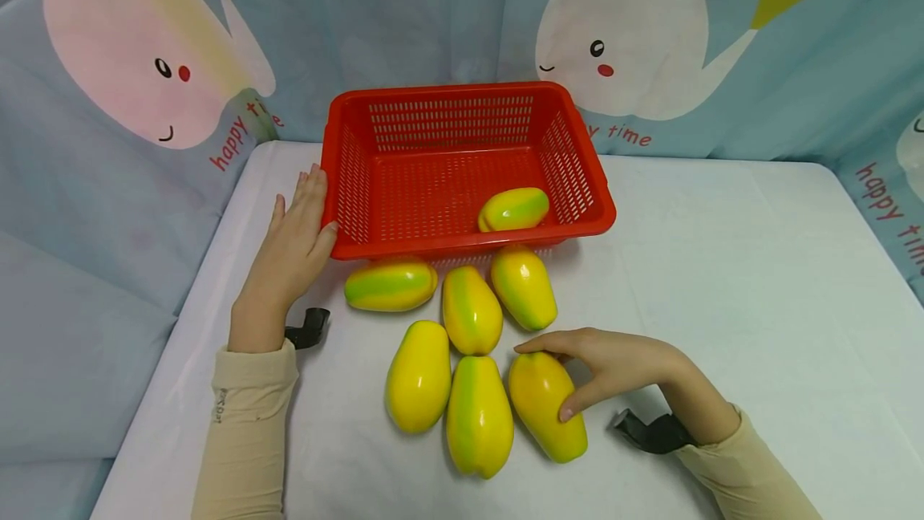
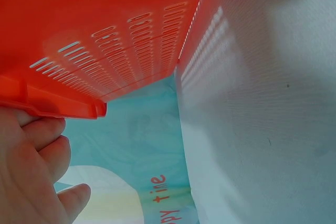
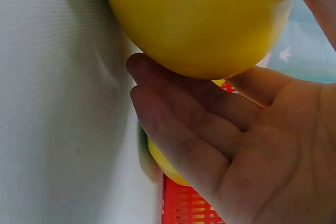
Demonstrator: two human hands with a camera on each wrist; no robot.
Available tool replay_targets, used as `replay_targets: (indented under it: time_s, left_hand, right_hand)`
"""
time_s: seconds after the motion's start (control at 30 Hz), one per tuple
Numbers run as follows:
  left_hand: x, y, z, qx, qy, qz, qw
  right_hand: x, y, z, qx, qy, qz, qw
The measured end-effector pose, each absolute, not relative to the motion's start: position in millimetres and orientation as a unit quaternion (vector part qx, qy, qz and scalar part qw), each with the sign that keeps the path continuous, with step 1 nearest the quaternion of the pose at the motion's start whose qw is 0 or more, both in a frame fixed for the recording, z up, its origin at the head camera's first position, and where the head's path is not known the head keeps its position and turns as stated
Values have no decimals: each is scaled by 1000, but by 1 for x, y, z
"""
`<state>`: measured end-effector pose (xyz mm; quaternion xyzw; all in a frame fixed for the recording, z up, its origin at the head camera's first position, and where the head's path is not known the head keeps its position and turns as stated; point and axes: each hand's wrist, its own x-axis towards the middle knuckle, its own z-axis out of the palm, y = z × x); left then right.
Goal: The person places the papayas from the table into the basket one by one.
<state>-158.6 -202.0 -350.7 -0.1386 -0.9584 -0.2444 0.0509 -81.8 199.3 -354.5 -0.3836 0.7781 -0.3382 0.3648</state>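
Observation:
In the head view my right hand (image 1: pixel 613 363) grips a yellow papaya (image 1: pixel 546 408) lying on the table, thumb on its near side and fingers at its far end. The right wrist view shows the fingers curved around this papaya (image 3: pixel 199 24). My left hand (image 1: pixel 292 235) rests with extended fingers against the left side of a red plastic basket (image 1: pixel 468 247); in the left wrist view its fingers touch the underside of the basket's rim (image 2: pixel 58 109). One green-and-yellow papaya (image 1: pixel 514 209) lies inside the basket at its front right.
Several other papayas lie between basket and hands, including a sideways one (image 1: pixel 391 285) against the basket's front and an upright-pointing one (image 1: pixel 480 417) beside the held one. A white cloth (image 1: pixel 722 263) covers the table; a whale-print curtain (image 1: pixel 404 14) hangs behind.

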Motion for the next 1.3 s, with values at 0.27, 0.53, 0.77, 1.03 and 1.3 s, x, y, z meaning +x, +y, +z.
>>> replay_targets:
  time_s: [0.27,0.53,0.77,1.03,1.3]
  left_hand:
    - [-158,-202,-350,-136,-958,-246,49]
    - [-158,-202,-350,-138,-958,-245,49]
    - [-158,-202,-351,-137,-959,-244,50]
    - [-158,-202,-351,-136,-959,-244,50]
    - [-159,-202,-352,-140,-958,-243,61]
  right_hand:
    - [-82,199,-353,-387,783,-334,354]
    - [-83,199,-353,-382,791,-331,345]
    - [-83,201,-351,-386,796,-333,327]
    - [-82,204,-351,-386,800,-341,309]
    - [-81,206,-348,-381,805,-348,293]
